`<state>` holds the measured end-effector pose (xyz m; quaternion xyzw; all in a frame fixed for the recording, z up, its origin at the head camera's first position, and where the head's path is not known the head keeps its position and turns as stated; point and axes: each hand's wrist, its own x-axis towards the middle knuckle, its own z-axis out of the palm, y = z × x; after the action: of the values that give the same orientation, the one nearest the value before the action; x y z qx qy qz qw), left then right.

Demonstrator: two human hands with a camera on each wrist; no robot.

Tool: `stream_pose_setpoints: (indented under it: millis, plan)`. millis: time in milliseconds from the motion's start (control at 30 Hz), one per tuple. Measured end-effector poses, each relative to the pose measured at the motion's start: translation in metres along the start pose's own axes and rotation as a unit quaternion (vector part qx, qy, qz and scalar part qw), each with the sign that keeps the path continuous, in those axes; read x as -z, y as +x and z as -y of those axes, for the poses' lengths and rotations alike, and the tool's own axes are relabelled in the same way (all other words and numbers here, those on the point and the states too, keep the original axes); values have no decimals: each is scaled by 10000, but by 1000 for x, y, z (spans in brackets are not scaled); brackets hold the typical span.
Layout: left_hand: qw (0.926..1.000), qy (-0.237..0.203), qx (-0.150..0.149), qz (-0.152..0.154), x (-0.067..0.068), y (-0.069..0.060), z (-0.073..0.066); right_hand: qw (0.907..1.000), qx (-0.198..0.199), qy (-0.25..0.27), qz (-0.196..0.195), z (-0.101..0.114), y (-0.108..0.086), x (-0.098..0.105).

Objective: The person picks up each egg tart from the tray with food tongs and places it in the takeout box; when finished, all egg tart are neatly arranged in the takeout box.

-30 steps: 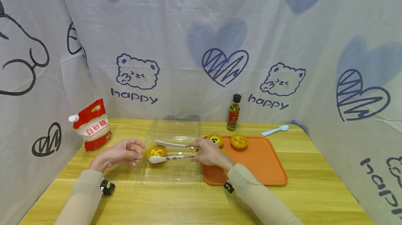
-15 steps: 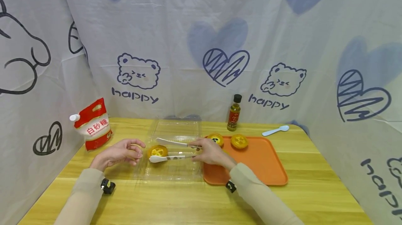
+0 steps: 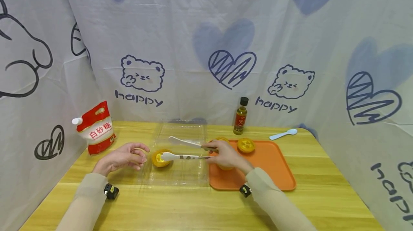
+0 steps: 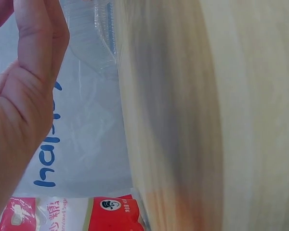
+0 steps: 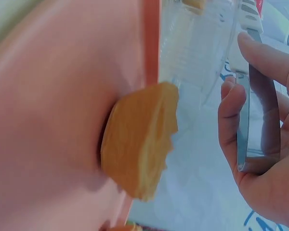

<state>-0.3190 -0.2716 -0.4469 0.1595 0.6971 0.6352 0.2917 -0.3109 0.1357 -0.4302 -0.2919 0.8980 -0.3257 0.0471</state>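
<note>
My right hand (image 3: 227, 155) holds a pair of tongs (image 3: 182, 157) with white tips, spread apart. In the right wrist view, fingers and thumb grip the metal bend of the tongs (image 5: 243, 120). An egg tart (image 3: 160, 160) sits at the left side of a clear plastic container (image 3: 180, 177); one tong tip overlaps its right side in view, and contact cannot be told. My left hand (image 3: 126, 157) hovers by the container's left edge, fingers loosely bent, holding nothing. Beneath my right hand is an orange tray (image 3: 264, 173) with egg tarts (image 3: 246, 145), some partly hidden by the hand.
A red and white sugar bag (image 3: 98, 128) stands at the left by the cloth backdrop. Behind the tray are an oil bottle (image 3: 240, 116) and a pale blue spoon (image 3: 284, 134). The container's clear lid (image 3: 180, 130) lies folded back toward the backdrop.
My right hand and the tongs have shifted right, and the tong arms no longer straddle the tart in the container. The tart stays there, slightly tilted. My left hand is almost still.
</note>
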Motion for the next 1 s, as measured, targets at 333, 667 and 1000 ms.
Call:
stream_pose_setpoints:
  millis: [333,667,1000]
  plan:
    - [9999,48,78,-102,-1,-3,-1,9995,-154,252,-104,-13,-25,15]
    - [9997,131,113,-149,0,1,1,9986,-292,216,-385,-32,-50,35]
    - [9998,170,76,-85,1,0,0,9972,-597,192,-401,-48,-74,54]
